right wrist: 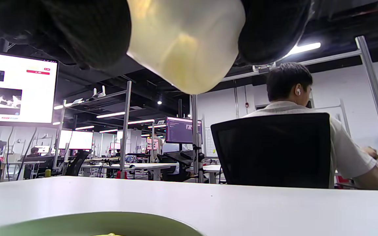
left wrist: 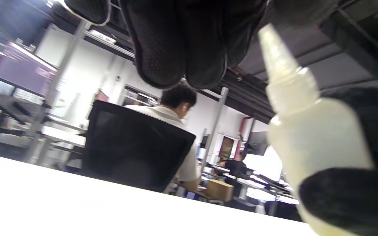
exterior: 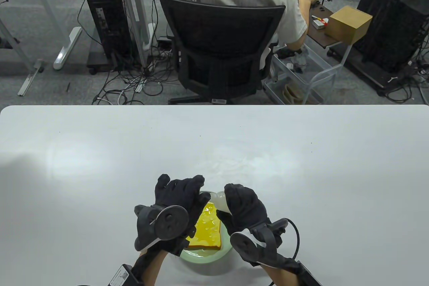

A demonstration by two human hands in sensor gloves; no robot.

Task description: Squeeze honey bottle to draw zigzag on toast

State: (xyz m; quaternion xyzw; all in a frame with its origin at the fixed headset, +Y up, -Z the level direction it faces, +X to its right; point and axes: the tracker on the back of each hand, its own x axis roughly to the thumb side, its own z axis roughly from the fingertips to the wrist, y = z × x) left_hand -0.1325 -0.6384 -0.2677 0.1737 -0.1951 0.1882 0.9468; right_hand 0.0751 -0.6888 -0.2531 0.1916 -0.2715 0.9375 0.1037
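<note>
A yellow toast slice (exterior: 207,229) with glossy honey on top lies on a pale green plate (exterior: 214,256) near the table's front edge. My right hand (exterior: 234,200) grips a translucent honey bottle (exterior: 218,201), tilted over the toast's far end with its nozzle toward my left hand. In the left wrist view the bottle (left wrist: 310,141) shows its cone nozzle. In the right wrist view the bottle's base (right wrist: 185,46) sits between my fingers, and the plate (right wrist: 90,223) shows along the bottom edge. My left hand (exterior: 182,187) is open, fingers spread over the plate's left side, holding nothing.
The white table (exterior: 301,165) stretches wide around the plate. Beyond its far edge a person sits in a black office chair (exterior: 221,51), with desks, cables and a cardboard box (exterior: 350,24) behind.
</note>
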